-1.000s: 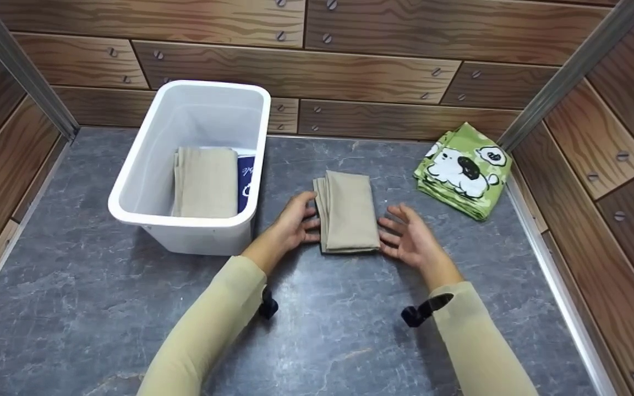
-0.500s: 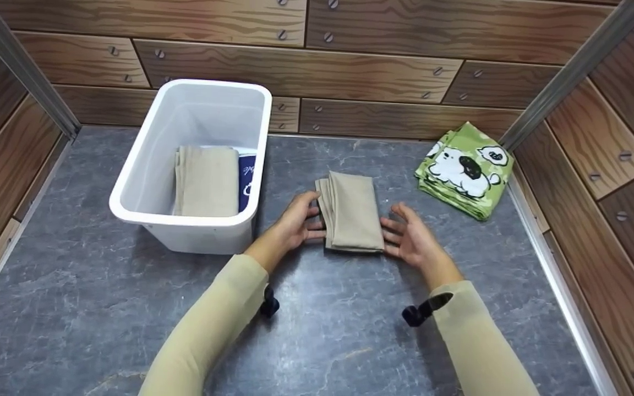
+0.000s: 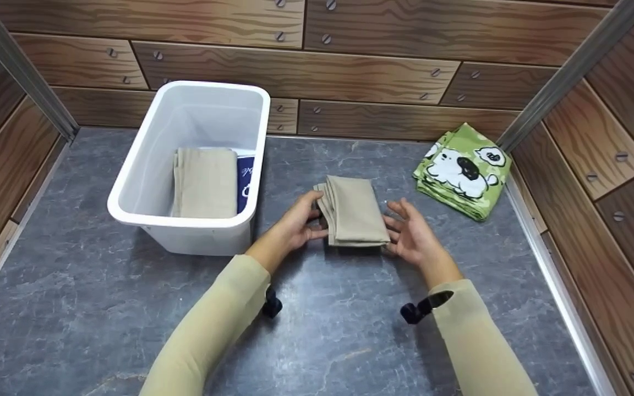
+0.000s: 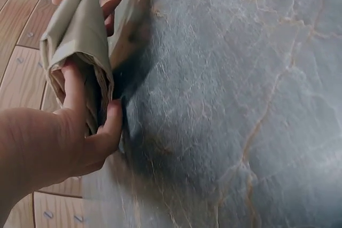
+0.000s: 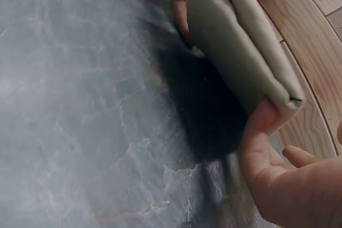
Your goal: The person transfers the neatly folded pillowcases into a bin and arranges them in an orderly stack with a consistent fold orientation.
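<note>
A folded beige cloth [image 3: 356, 212] is between my two hands, tilted and lifted over the grey surface, its dark shadow visible below in the right wrist view. My left hand [image 3: 298, 223] pinches its left side: in the left wrist view the thumb [image 4: 74, 86] lies inside the open folds and fingers reach beneath. On the other side, my right hand [image 3: 413, 234] supports the cloth's edge with extended fingers, a fingertip [image 5: 263, 117] touching its end in the right wrist view. The right thumb stays off the cloth.
Left of my hands stands a white plastic bin [image 3: 201, 236] holding another folded beige cloth [image 3: 209, 184] and a navy-blue printed cloth [image 3: 245, 179]. A green folded cloth [image 3: 463, 173] with a cartoon dog lies at the back right. Wood-patterned walls [image 3: 377, 82] enclose the surface.
The beige cloth has shifted slightly right, tilted and come up off the surface. My left fingers have moved further under it, and the right fingers are now partly hidden beneath its edge.
</note>
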Demonstrator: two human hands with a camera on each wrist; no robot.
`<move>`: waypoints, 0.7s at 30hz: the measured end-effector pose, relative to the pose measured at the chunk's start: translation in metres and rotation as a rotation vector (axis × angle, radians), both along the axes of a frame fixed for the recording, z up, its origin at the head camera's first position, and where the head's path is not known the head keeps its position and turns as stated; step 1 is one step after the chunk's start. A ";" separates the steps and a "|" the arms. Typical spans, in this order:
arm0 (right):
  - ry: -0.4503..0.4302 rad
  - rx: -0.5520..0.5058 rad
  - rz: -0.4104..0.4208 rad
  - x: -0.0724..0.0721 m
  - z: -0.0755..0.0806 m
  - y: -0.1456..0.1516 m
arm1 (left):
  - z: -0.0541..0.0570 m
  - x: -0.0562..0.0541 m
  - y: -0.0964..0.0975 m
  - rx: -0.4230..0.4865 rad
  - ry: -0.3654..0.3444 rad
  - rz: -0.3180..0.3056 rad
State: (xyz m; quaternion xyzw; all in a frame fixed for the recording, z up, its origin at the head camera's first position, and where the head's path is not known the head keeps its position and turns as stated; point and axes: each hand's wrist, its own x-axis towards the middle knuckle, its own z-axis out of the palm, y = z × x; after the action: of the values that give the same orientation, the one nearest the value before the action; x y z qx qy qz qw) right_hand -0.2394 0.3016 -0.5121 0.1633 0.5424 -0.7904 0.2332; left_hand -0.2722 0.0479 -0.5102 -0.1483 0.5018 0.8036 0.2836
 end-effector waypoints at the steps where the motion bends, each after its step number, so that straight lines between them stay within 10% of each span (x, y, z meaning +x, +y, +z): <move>1: 0.001 -0.009 -0.005 0.000 0.001 0.000 | 0.000 0.000 0.001 0.002 0.001 -0.011; 21: 0.002 0.013 0.037 0.003 -0.007 0.002 | -0.010 -0.007 -0.005 0.059 0.003 -0.091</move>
State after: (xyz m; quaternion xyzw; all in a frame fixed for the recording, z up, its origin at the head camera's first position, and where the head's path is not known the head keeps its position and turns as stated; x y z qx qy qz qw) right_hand -0.2369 0.3036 -0.5188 0.1540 0.5507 -0.7825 0.2464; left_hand -0.2792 0.0430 -0.5202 -0.1158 0.4845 0.8046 0.3233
